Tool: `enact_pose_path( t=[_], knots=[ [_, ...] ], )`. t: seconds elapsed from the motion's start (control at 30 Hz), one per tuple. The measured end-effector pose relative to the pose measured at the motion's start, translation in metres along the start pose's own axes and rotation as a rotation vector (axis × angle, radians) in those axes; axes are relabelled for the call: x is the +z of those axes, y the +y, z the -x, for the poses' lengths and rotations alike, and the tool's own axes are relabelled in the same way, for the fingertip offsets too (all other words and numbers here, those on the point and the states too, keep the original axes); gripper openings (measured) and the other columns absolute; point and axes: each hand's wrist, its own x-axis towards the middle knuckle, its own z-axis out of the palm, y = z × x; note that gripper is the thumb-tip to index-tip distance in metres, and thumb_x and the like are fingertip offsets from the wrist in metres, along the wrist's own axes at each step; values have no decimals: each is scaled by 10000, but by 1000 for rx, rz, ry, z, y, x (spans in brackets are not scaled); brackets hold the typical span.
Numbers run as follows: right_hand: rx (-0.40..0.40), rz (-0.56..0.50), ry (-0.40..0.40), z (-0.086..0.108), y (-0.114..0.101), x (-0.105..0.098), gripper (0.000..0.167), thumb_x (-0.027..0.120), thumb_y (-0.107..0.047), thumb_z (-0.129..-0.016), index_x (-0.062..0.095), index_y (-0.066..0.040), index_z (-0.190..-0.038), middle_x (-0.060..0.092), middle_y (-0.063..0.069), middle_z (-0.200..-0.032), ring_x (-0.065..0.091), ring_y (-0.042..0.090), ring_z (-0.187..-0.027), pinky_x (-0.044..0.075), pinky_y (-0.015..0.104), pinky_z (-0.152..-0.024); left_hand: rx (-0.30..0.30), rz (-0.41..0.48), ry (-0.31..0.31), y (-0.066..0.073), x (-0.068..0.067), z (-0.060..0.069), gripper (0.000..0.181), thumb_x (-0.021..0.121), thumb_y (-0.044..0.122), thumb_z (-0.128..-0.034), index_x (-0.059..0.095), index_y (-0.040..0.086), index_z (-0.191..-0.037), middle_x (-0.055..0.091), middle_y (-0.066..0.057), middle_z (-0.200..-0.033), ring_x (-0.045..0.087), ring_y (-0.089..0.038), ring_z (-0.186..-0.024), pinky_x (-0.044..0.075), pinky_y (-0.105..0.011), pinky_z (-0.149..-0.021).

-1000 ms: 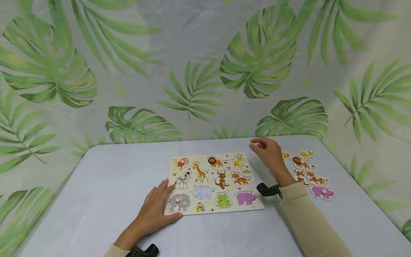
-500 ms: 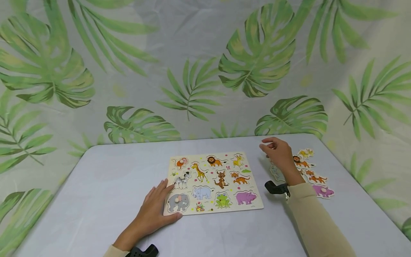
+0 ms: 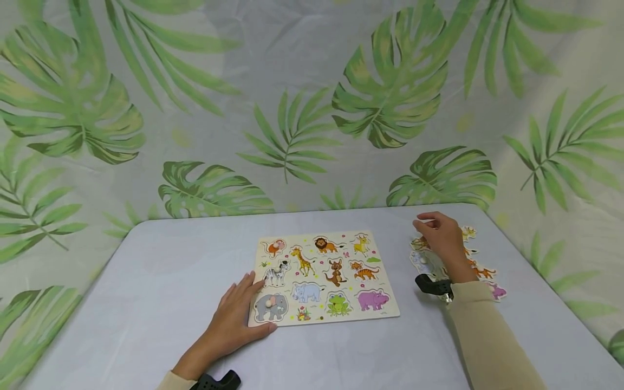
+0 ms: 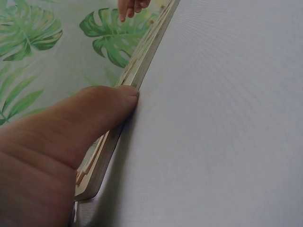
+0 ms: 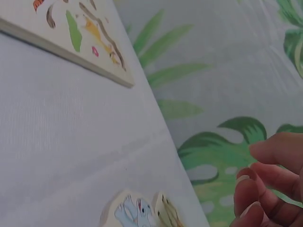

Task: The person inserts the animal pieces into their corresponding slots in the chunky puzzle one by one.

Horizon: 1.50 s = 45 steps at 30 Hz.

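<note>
A wooden animal puzzle board (image 3: pixel 341 318) lies flat mid-table; a knob shows on its elephant piece (image 3: pixel 278 311). My left hand (image 3: pixel 234 314) rests at the board's left side, fingers extended along it. In the left wrist view its thumb (image 4: pixel 104 106) touches the board's front edge. To the right of the board, my right hand (image 3: pixel 441 238) hovers over loose puzzle pieces, fingers loosely bent and nothing visible between them. Beneath and beside it are a pale blue piece (image 3: pixel 416 261), a tiger piece (image 3: pixel 483 272) and a purple hippo piece (image 3: pixel 499 292); the hand and wrist partly hide the group.
A yellow animal piece (image 3: pixel 469 233) lies behind the right hand, near the table's right side. White cloth covers the table (image 3: pixel 161 281). A leaf-patterned curtain (image 3: pixel 292 81) hangs behind it. Each wrist wears a black camera strap (image 3: pixel 434 285).
My right hand has moved rightward from beside the board's back corner to above the loose pieces, uncovering some and covering others. My left hand and the board stay put.
</note>
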Motion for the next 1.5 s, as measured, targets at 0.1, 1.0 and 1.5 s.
enact_pose_path(
  t=[0.1,1.0,1.5],
  knots=[
    [10,-12,-8,0,5,-4,440,598,-394,-942,614,-73,-1243,650,182,-1052,665,333,-784,565,355,-598,3,-2,3,-1,1,0,943,754,585,-706,431,89,-1441,271,-156,-1559,222,-325,-1441,130,-497,-1158],
    [170,61,-17,1,26,-12,372,626,-286,-923,664,19,-1132,698,124,-875,625,190,-723,493,258,-597,-4,6,-2,1,0,0,949,755,585,-708,431,78,-1441,268,-160,-1559,217,-315,-1444,124,-498,-1161],
    [172,114,-14,-2,33,-6,367,655,-271,-911,669,36,-1111,699,117,-878,619,162,-706,473,266,-616,9,-1,14,-1,2,0,941,750,597,-709,437,91,-1438,278,-164,-1554,229,-323,-1439,133,-508,-1156]
  ],
)
